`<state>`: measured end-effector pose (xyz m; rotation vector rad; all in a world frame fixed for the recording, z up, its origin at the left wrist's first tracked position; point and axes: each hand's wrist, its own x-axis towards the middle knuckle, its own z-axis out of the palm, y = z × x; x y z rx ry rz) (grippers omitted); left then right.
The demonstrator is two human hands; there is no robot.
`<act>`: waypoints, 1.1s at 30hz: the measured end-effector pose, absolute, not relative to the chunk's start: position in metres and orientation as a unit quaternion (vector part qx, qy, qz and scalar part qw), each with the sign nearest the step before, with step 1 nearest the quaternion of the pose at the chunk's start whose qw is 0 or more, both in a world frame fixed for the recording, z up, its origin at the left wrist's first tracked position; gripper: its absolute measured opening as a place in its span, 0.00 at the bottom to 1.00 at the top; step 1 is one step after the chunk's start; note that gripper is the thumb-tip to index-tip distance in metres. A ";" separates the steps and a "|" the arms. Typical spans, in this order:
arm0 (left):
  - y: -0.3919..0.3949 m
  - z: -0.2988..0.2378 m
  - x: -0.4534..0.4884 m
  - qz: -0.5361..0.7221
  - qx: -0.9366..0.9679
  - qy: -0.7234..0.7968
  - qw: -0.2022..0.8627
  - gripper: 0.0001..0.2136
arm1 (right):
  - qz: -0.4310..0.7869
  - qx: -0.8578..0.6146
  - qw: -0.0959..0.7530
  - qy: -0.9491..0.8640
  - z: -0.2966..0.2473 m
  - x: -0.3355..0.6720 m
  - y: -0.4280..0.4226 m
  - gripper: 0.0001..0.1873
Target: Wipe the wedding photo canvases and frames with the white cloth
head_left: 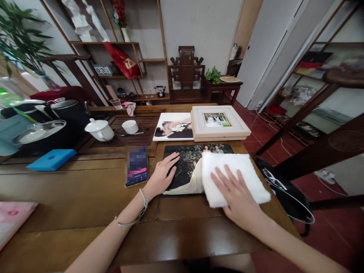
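Note:
A wedding photo panel [184, 170] lies flat on the wooden table, dark with a long pale dress trailing across it. My left hand [162, 175] rests on its left edge, fingers stretched out. Over the panel's right part is a folded white cloth [250, 174], which also reaches past the panel onto the table. Flat on top of this cloth my right hand [236, 193] is spread, pressing it from above. The cloth hides the right side of the photo. Beside my left hand lies a phone [137, 166] with its screen lit.
Behind the panel lie another photo panel [173, 127] and stacked pale frames [220, 123]. A lidded white teacup [99, 130], a small white bowl [130, 126], a blue block [51, 159] and a dark pot [40, 134] stand left. The table's right edge is close to the cloth.

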<state>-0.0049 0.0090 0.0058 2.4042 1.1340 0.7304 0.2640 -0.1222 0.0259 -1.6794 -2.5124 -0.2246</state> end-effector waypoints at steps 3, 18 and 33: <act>0.009 0.005 -0.005 0.260 0.857 0.404 0.188 0.19 | -0.047 -0.512 0.049 -0.856 0.032 0.237 -0.133 0.47; 0.008 0.009 -0.006 0.243 0.860 0.404 0.197 0.20 | 0.029 -0.597 0.060 -0.800 0.045 0.276 -0.024 0.42; 0.008 0.006 -0.008 0.249 0.856 0.412 0.187 0.20 | -0.080 -0.600 -0.009 -0.796 0.035 0.218 -0.081 0.42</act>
